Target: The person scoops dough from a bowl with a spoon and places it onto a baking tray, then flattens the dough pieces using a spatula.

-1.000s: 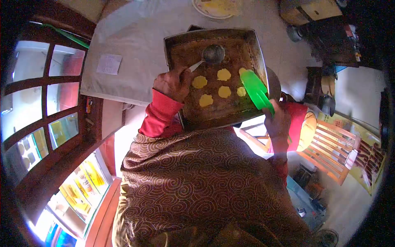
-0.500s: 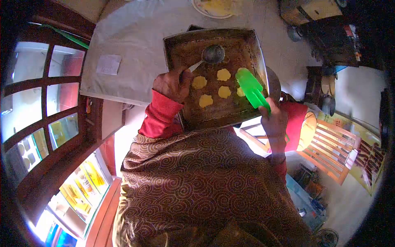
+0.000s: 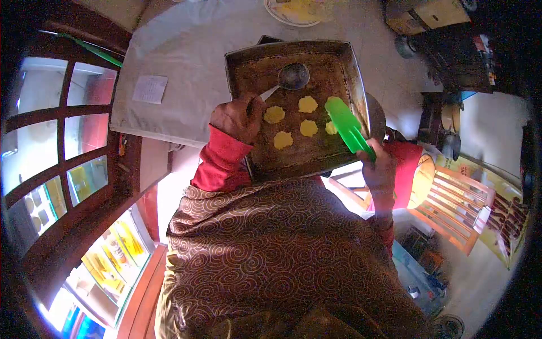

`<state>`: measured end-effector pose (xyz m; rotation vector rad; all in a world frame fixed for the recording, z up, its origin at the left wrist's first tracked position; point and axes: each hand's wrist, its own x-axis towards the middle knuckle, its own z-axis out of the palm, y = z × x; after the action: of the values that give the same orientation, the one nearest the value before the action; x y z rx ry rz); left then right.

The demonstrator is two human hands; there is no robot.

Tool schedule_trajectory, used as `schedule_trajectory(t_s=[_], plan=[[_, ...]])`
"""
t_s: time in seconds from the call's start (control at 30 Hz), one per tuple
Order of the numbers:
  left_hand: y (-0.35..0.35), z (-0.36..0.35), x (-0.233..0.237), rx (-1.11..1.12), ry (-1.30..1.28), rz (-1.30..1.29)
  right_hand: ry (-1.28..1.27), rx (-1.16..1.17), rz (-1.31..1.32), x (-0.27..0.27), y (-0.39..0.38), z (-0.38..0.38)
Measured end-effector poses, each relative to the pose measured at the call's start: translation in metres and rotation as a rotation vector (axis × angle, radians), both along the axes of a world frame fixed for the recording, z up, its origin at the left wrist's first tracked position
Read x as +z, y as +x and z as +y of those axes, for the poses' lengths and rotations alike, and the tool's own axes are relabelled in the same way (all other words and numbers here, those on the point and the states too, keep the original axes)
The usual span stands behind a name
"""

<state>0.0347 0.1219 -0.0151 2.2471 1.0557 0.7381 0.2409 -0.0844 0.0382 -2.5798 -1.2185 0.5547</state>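
In the head view a dark, worn baking tray [image 3: 293, 161] lies in front of me, slightly turned. Several flat, pale yellow batter rounds [image 3: 307, 104] are spaced over its bottom. My left hand [image 3: 240, 118] is closed around the pale handle of a large round spoon [image 3: 293, 76], its bowl above the upper part of the tray. On the right, my right hand [image 3: 379, 169] grips the handle of a bright green spatula [image 3: 344, 121]. The spatula's blade reaches over the tray's right side and partly hides the batter rounds [image 3: 331, 129] there.
A pale cloth covers the table [image 3: 180, 51], where a paper slip [image 3: 150, 89] lies. At the far edge of view sits a plate with yellow food [image 3: 293, 11]. A wooden chair [image 3: 446, 198] stands to the right. Paned windows [image 3: 84, 133] are on the left.
The green spatula has turned a little in my right hand, so its blade looks narrower. The spoon and my left hand have barely moved.
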Motion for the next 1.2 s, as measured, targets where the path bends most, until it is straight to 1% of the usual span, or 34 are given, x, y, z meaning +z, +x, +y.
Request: schedule_trajectory(t_s=[0.1, 0.2, 0.3, 0.4, 0.43, 0.53, 0.67, 0.7, 0.8, 0.83, 0.9, 0.97, 1.1, 1.17, 1.2], plan=[[0.001, -0.002, -0.003, 0.025, 0.090, 0.019, 0.040, 0.010, 0.041, -0.008, 0.001, -0.001], [0.000, 0.000, -0.004, -0.005, 0.026, -0.046, 0.048, 0.028, 0.077, 0.003, 0.007, -0.002], [0.000, 0.000, 0.000, -0.011, 0.001, -0.018, 0.187, 0.028, -0.031, 0.012, 0.016, -0.005], [0.001, 0.000, 0.000, 0.007, -0.040, -0.026, 0.232, 0.086, -0.149, 0.012, 0.043, -0.003], [0.001, 0.000, 0.000, 0.010, -0.041, -0.020, 0.190, 0.107, -0.165, 0.021, 0.048, 0.002], [0.000, 0.000, -0.001, 0.006, -0.051, 0.003, 0.175, 0.288, -0.245, 0.038, 0.061, 0.021], [0.000, -0.002, 0.005, 0.003, -0.051, 0.024, -0.242, 0.119, -0.215, 0.061, 0.073, 0.047], [0.000, -0.003, 0.008, 0.004, -0.044, 0.019, -0.074, 0.272, -0.218, 0.054, 0.087, 0.045], [-0.001, -0.004, 0.000, 0.013, 0.028, -0.042, -0.006, 0.535, -0.460, 0.055, 0.107, 0.062], [-0.001, -0.005, 0.002, 0.018, -0.002, -0.036, 0.134, 0.555, -0.423, 0.049, 0.112, 0.068], [-0.002, -0.008, 0.007, 0.027, -0.063, -0.023, 0.083, 0.649, -0.409, 0.048, 0.122, 0.086], [-0.005, -0.012, 0.008, 0.040, -0.073, -0.094, 0.056, 0.769, -0.385, 0.054, 0.120, 0.103], [-0.012, -0.016, 0.015, 0.044, -0.051, -0.188, 0.157, 0.966, -0.359, 0.030, 0.148, 0.131], [-0.018, -0.019, 0.012, 0.065, -0.166, -0.123, 0.139, 1.074, -0.312, 0.033, 0.145, 0.150], [-0.020, -0.020, 0.011, 0.078, -0.224, -0.091, 0.088, 1.085, -0.303, 0.033, 0.146, 0.157]])
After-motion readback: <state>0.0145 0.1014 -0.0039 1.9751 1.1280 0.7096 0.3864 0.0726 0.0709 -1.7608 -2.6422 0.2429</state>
